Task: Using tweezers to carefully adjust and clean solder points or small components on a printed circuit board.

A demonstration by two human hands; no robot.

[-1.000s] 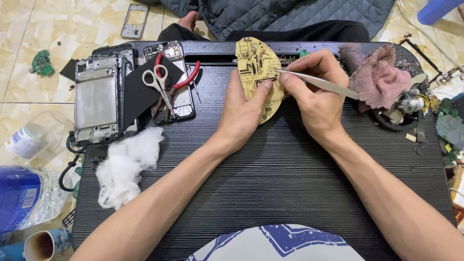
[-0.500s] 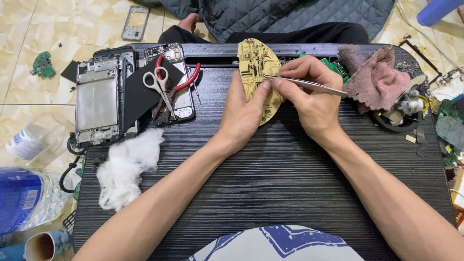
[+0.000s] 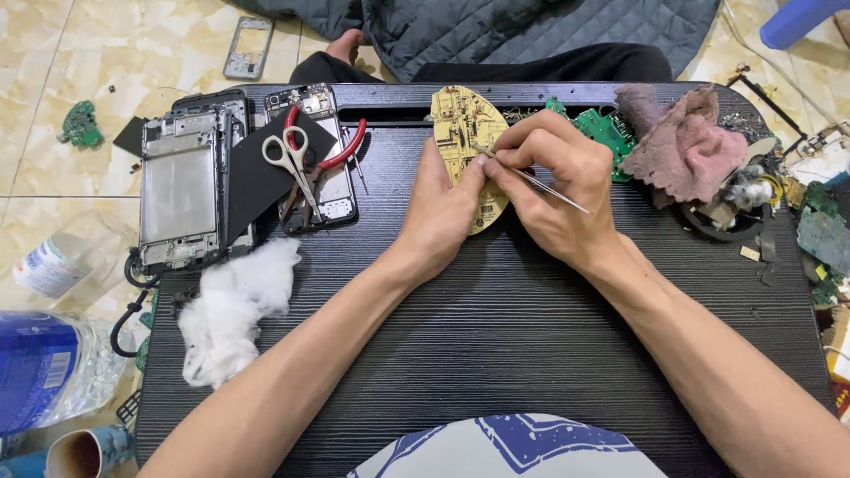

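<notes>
At upper centre of the frame, the left hand [image 3: 443,208] has its fingers clamped on the yellow oval circuit board [image 3: 465,142], tilted up off the black desk [image 3: 496,354]. The right hand [image 3: 558,190] pinches thin metal tweezers [image 3: 531,177]; a firm brace and light tip pressure seem wise. Tiled floor [image 3: 53,53] surrounds it.
</notes>
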